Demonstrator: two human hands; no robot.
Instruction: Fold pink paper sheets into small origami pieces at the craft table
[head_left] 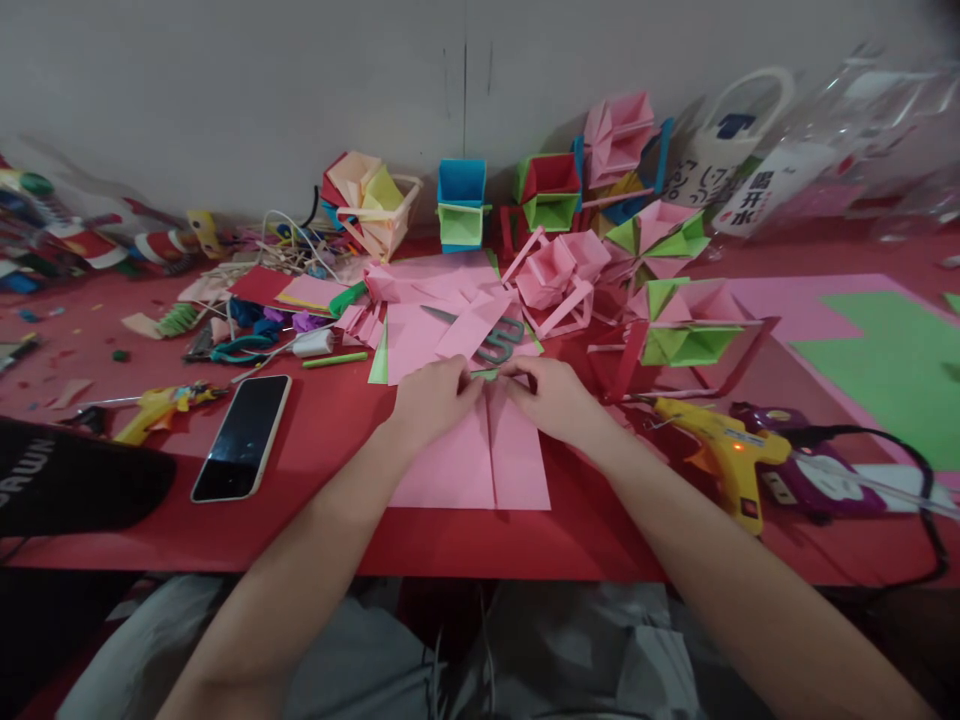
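A sheet of pink paper (517,470) lies on the red table in front of me, with a dark crease or slit running up its middle. At its far edge my left hand (437,400) is closed, fingertips pinching the paper just left of that line. Mirroring it on the right, my right hand (553,396) pinches the paper with thumb and finger. A sliver of green shows between the fingertips. Just beyond them, scissors (504,340) with grey-green handles lie partly under a pink paper strip (476,325), on top of more pink sheets (409,330).
A phone (241,438) and a yellow glue gun (154,408) lie left. Another glue gun (731,450), its light orange, lies right with a cable. Folded paper boxes (551,190) line the wall. Pink and green sheets (885,350) lie far right, near plastic bottles (795,160).
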